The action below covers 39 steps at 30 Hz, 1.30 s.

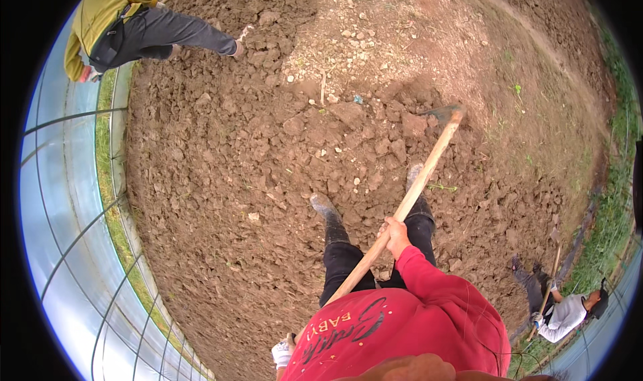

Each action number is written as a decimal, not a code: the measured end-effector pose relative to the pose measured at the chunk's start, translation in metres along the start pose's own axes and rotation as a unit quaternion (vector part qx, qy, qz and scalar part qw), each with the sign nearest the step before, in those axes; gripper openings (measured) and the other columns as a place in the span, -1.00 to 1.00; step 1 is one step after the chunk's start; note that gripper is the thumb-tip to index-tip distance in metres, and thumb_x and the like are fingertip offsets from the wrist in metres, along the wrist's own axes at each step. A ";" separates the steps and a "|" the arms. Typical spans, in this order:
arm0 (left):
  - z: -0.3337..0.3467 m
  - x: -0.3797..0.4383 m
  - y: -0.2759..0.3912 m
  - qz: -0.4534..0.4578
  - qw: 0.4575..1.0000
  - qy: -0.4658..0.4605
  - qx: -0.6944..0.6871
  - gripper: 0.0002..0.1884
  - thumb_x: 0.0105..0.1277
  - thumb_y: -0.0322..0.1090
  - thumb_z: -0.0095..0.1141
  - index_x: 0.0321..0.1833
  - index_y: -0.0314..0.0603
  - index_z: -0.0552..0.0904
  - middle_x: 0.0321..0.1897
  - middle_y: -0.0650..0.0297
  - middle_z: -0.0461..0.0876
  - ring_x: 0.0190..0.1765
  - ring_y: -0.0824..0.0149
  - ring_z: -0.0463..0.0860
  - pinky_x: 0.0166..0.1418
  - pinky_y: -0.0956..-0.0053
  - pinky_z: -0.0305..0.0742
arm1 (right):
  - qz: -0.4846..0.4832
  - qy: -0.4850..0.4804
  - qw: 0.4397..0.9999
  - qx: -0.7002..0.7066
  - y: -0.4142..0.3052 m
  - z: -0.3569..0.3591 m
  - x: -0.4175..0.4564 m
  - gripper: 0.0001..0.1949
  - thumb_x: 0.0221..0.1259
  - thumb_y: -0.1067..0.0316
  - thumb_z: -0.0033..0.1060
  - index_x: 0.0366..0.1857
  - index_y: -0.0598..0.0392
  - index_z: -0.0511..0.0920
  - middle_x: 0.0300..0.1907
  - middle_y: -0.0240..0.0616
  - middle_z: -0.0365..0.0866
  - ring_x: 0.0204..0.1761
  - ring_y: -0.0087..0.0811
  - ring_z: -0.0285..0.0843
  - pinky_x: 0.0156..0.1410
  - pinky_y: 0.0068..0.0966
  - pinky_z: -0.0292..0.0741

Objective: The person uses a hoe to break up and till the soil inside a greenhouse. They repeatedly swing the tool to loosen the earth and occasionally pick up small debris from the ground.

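Note:
A hoe with a long wooden handle (426, 172) runs from beside my body up to the right. Its metal blade (440, 112) rests at the edge of the broken soil, partly hidden by dirt. My bare right hand (395, 234) is closed around the middle of the handle, in front of my thigh. Lower left, my left hand (283, 352), in a white glove, is closed near the handle's rear end, which is partly hidden by my red shirt. My boots (324, 205) stand apart on loose brown clods (296, 155).
A person in a yellow jacket (103, 9) stands upper left near a pole. Lower right, a person in a white top (567, 315) holds a long-handled tool (550, 280). Pale stones (359, 39) lie ahead. Plastic greenhouse sheeting (75, 180) with hoops borders the left.

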<state>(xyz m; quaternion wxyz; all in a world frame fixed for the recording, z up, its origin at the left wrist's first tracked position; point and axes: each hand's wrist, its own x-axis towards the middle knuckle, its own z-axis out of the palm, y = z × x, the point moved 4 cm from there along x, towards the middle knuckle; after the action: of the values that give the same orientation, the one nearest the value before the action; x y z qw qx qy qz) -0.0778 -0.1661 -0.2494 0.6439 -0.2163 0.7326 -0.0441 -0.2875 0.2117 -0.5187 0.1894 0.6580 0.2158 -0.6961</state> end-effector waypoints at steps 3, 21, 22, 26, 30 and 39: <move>-0.004 0.042 0.021 0.085 0.995 0.035 -0.029 -0.57 0.11 0.11 -0.04 -0.05 0.07 0.51 -0.33 0.10 0.67 -0.23 0.14 0.66 -0.24 0.25 0.50 | -0.084 0.072 0.994 -0.027 -0.047 0.014 -0.041 -0.94 0.11 0.40 -0.01 -0.45 0.12 0.40 -0.66 -0.30 0.31 -0.67 -0.36 0.30 -0.59 -0.34 0.36; -0.245 -0.007 0.467 0.594 0.747 0.258 -0.150 -0.59 0.01 -0.18 0.21 -0.05 -0.07 0.51 -0.30 0.04 0.62 -0.22 -0.02 0.60 -0.16 0.25 0.51 | -0.757 -0.080 0.648 -0.007 -0.481 0.059 -0.389 -0.78 0.11 0.41 0.18 -0.36 0.24 0.31 -0.53 -0.29 0.41 -0.65 -0.60 0.35 -0.59 -0.60 0.45; -0.242 0.006 0.469 0.586 0.758 0.250 -0.140 -0.60 0.01 -0.18 0.22 -0.06 -0.08 0.52 -0.30 0.03 0.62 -0.22 -0.02 0.60 -0.16 0.25 0.51 | -0.736 -0.044 0.675 -0.008 -0.492 0.059 -0.357 -0.80 0.12 0.40 0.17 -0.39 0.23 0.33 -0.55 -0.31 0.41 -0.67 -0.60 0.34 -0.60 -0.61 0.44; -0.218 0.043 0.408 0.484 0.821 0.283 -0.102 -0.64 0.05 -0.09 0.19 -0.20 -0.19 0.57 -0.37 -0.01 0.62 -0.26 -0.06 0.60 -0.20 0.18 0.51 | -0.626 0.029 0.778 -0.037 -0.423 0.077 -0.173 -0.80 0.14 0.29 0.13 -0.37 0.15 0.34 -0.62 -0.39 0.35 -0.70 -0.48 0.36 -0.60 -0.49 0.41; -0.150 0.043 0.267 0.165 0.985 0.049 0.007 -0.56 0.09 -0.05 0.11 -0.04 -0.17 0.56 -0.24 -0.08 0.62 -0.13 0.00 0.63 -0.10 0.17 0.54 | -0.182 0.080 0.977 -0.076 -0.225 0.060 0.033 -0.85 0.10 0.34 0.12 -0.39 0.15 0.40 -0.67 -0.34 0.37 -0.74 -0.41 0.37 -0.71 -0.41 0.35; -0.190 0.041 0.242 0.181 0.981 0.029 0.066 -0.54 0.09 -0.02 0.09 0.00 -0.11 0.53 -0.27 -0.05 0.63 -0.17 0.00 0.63 -0.14 0.17 0.53 | -0.167 -0.073 0.983 0.005 -0.279 0.077 0.084 -0.86 0.07 0.41 0.17 -0.37 0.22 0.46 -0.64 -0.25 0.40 -0.68 -0.31 0.40 -0.62 -0.35 0.44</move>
<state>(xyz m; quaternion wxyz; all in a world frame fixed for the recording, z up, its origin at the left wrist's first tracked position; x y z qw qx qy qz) -0.3267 -0.0034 -0.3384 0.6328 -0.0357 0.7733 0.0183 -0.5095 0.4043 -0.5847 0.0822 0.5611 0.3053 -0.7650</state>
